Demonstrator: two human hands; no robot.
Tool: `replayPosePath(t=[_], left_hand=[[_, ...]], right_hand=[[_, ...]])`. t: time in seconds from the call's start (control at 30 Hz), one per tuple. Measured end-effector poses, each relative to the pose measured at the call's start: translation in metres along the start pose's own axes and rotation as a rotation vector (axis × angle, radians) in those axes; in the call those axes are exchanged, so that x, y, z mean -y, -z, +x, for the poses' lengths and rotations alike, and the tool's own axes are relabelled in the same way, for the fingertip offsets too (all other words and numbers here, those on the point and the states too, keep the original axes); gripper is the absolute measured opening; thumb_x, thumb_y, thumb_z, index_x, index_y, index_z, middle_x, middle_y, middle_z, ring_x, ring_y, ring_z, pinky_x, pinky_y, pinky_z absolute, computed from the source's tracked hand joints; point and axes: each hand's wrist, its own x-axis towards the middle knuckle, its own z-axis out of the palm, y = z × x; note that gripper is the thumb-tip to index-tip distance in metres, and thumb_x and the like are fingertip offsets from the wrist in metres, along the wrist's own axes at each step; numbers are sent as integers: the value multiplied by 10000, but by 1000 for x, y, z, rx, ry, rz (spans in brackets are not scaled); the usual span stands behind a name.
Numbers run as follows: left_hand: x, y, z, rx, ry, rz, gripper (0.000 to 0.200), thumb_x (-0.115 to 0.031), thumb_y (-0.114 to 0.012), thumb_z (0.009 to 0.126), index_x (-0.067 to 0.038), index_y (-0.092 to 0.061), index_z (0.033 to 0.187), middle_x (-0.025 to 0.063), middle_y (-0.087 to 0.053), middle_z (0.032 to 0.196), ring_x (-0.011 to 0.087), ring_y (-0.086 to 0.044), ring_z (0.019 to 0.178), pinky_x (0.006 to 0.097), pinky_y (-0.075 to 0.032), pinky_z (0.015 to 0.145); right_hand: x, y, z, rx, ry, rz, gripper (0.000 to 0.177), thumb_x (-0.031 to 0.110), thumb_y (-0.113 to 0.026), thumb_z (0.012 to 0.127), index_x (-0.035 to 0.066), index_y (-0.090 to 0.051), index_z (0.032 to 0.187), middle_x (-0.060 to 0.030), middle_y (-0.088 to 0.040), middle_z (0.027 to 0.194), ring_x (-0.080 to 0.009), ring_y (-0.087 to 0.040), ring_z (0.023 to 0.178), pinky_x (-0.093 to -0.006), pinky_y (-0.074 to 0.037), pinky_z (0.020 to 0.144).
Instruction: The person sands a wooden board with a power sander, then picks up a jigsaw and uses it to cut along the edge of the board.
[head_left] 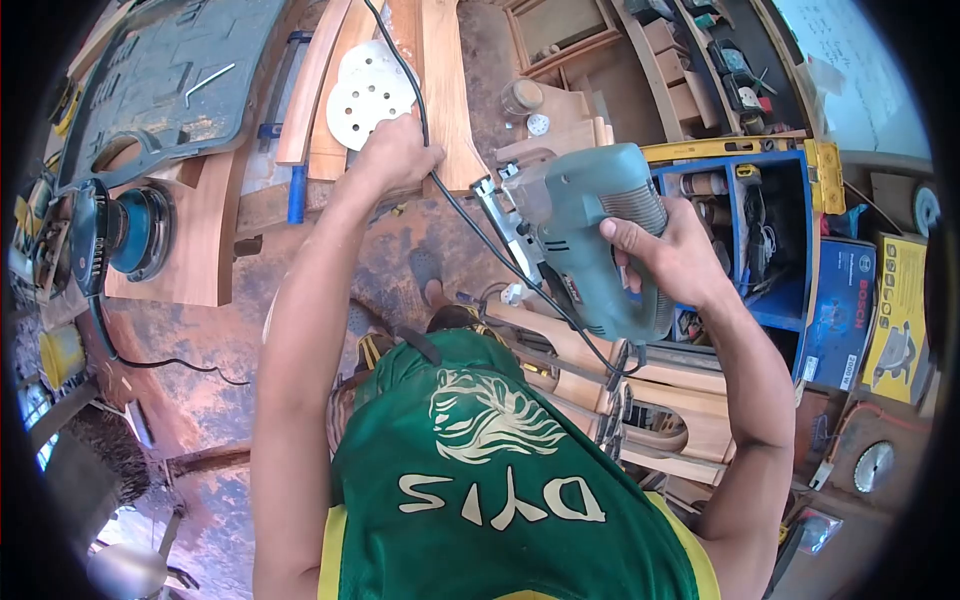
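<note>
My right hand grips the handle of a green-grey jigsaw, held in the air above the floor with its base plate turned to the left. A black power cord runs from the saw up to my left hand, which is closed around the cord near the edge of the wooden planks. White sanding discs lie on the planks just beyond that hand.
A blue orbital sander rests on a board at the left, beside a dark tool case. A blue and yellow toolbox stands open at the right, with Bosch boxes beyond. Curved wooden parts lie below.
</note>
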Motion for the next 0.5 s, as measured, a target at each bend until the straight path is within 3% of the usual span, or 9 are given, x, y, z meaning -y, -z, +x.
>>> replayPosePath(t=[0.5], left_hand=[[-3, 5, -2, 32, 26, -26, 480, -296, -751, 884, 161, -716, 1025, 379, -717, 1021, 482, -720, 1052, 496, -570, 948]], right_hand=[[10, -1, -3, 27, 11, 10, 353, 309, -784, 975, -23, -664, 965, -46, -635, 710, -123, -589, 512, -298, -474, 500]])
